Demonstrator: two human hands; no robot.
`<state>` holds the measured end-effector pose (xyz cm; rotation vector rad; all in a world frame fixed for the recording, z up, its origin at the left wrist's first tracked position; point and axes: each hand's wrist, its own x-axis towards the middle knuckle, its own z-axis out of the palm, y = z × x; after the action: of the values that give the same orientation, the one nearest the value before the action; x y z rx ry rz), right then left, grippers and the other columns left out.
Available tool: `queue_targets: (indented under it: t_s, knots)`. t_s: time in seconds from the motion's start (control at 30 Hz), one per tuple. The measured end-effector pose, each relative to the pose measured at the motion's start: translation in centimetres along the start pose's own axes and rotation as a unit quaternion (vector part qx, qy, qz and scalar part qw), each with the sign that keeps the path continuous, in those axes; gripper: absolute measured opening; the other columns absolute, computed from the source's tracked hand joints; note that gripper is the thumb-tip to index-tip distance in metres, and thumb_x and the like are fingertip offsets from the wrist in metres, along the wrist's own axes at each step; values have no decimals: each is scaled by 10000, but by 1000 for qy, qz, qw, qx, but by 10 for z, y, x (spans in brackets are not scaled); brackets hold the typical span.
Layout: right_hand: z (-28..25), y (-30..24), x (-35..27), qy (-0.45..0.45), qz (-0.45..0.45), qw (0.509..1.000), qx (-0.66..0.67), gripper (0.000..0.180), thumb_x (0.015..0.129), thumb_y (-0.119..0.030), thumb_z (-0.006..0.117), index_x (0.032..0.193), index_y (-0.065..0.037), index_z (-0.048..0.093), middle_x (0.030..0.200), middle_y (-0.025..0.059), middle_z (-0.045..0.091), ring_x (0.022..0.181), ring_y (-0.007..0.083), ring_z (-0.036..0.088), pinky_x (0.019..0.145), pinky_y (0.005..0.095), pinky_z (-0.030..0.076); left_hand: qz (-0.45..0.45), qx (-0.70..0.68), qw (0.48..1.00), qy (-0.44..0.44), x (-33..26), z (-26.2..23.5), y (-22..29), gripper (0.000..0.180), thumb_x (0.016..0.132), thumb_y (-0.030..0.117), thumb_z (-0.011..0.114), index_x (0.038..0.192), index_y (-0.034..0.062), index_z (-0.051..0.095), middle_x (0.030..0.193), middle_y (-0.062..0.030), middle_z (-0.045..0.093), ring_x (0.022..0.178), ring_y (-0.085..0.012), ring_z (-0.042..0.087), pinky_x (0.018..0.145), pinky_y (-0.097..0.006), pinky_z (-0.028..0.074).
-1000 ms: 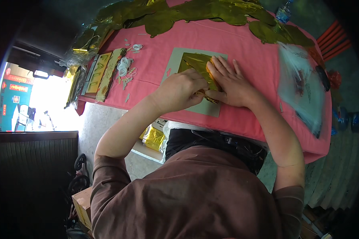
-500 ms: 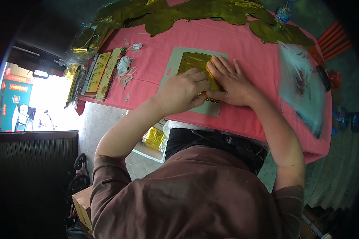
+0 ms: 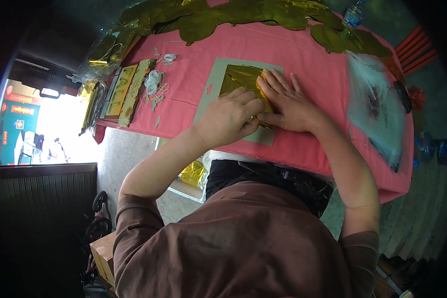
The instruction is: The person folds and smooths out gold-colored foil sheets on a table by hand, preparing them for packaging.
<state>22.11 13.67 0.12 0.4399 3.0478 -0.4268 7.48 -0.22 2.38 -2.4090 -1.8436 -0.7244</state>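
Observation:
A pale grey card [image 3: 210, 79] with a hang hole lies on the pink-covered table before me. On it rests a shiny flat gold foil piece [image 3: 238, 77], its near part covered by my hands. My left hand [image 3: 231, 113] is closed, its fingertips pinching the near edge of the foil. Just what lies between the fingers is mostly hidden. My right hand [image 3: 288, 104] lies flat with its fingers spread, pressing on the foil's right side. Its thumb reaches toward my left fingertips.
Flat gold foil shapes [image 3: 198, 31] line the far edge. Left on the pink cloth [image 3: 184, 116] sit printed packs [image 3: 121, 92], white ribbon rolls [image 3: 153, 82] and small scraps. Clear plastic bags [image 3: 375, 99] lie at the right, a bottle [image 3: 353, 15] beyond. A cardboard box [image 3: 103, 253] stands lower left.
My left hand has shifted slightly right, toward my right thumb, still at the foil's near edge. My right hand stays almost where it was.

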Motion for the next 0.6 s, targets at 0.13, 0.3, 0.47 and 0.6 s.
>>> queue_targets:
  t_s: [0.13, 0.3, 0.47, 0.6]
  knots:
    - [-1, -1, 0, 1, 2, 1000, 1, 889, 828, -626, 460, 1462, -87, 147, 1526, 153, 91, 1420, 274, 44, 1121, 509, 10, -5, -11, 1000, -7, -1, -1, 0, 218, 671, 121, 665, 869, 70, 591, 840, -65, 566, 805, -253, 564, 683, -357, 498]
    - [0, -2, -1, 2, 1, 1000, -2, 887, 824, -586, 502, 1462, -86, 142, 1525, 155, 93, 1420, 276, 49, 1119, 519, 18, 20, -4, 1000, 0, -1, -1, 1, 208, 675, 105, 661, 867, 68, 590, 834, -67, 572, 798, -252, 569, 682, -356, 500]
    - [-2, -3, -1, 0, -3, 1000, -13, 906, 811, -562, 540, 1462, -80, 135, 1524, 153, 100, 1419, 274, 54, 1118, 524, 24, 48, 12, 999, 14, -5, 0, -2, 191, 694, 101, 671, 858, 59, 583, 796, -75, 576, 759, -246, 581, 656, -344, 502]
    - [2, -2, -1, 9, -1, 1000, -22, 946, 790, -588, 549, 1462, -74, 127, 1524, 153, 96, 1418, 275, 58, 1119, 525, 27, 92, 13, 996, 16, -10, -1, -8, 170, 712, 102, 688, 848, 54, 600, 795, -66, 582, 742, -230, 582, 650, -325, 503]
